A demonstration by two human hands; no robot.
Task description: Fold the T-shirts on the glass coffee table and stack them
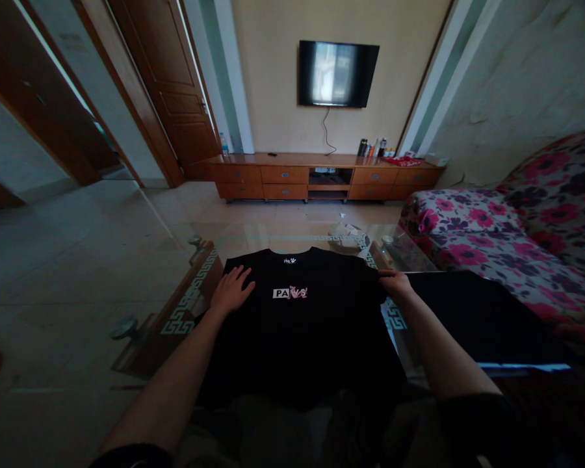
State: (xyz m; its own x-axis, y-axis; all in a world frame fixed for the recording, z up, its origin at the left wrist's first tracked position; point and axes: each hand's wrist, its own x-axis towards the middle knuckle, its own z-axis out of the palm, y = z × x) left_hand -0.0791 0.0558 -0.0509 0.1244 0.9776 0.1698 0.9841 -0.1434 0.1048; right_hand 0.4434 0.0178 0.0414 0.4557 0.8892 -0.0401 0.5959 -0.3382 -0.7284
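Observation:
A black T-shirt [302, 338] lies spread out, front up, on a glass-topped coffee table [175, 318], its neckline pointing away from me. White lettering and a pink figure are printed on its chest. My left hand [233, 289] rests flat on the shirt's left shoulder area with fingers spread. At the right sleeve's edge, my right hand [396, 284] has its fingers closed on the cloth of the T-shirt; the fingertips are partly hidden.
Dark folded cloth [478, 318] lies to the right, beside a flower-patterned sofa [468, 218]. A low wooden TV cabinet [285, 175] with bottles and cans stands along the far wall under a television [338, 75]. A bin [348, 237] sits beyond the table.

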